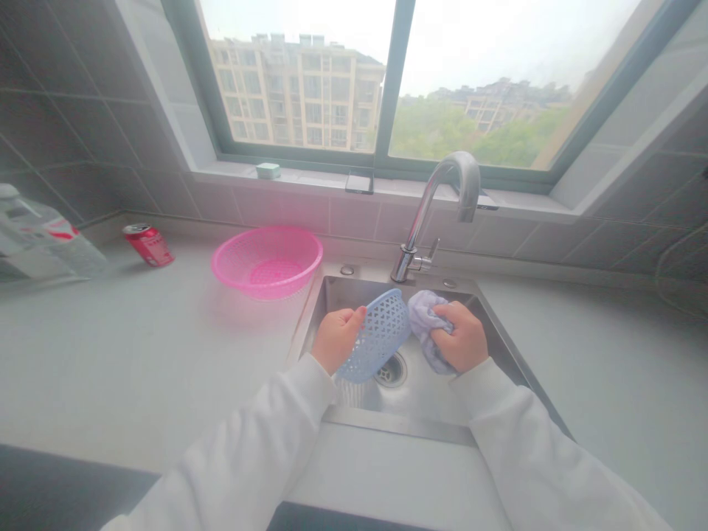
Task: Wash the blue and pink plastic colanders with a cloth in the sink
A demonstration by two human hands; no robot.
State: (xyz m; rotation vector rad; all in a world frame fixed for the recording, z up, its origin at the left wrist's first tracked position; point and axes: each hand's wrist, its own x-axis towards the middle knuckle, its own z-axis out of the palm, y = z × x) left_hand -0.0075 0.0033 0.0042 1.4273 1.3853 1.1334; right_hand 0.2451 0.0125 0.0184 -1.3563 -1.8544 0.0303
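The left hand [337, 339] is clamped on the rim of a blue plastic basket [379, 339], which stands tilted on edge over a steel sink [354, 295]. The right hand [459, 338] is closed around a lilac cloth [423, 324] that touches the basket's side. A firm hold on the rim and the cloth kept flat against the mesh work best here, low under the tap [436, 199]. A pink basket [265, 243] sits on the desk [166, 369] to the left.
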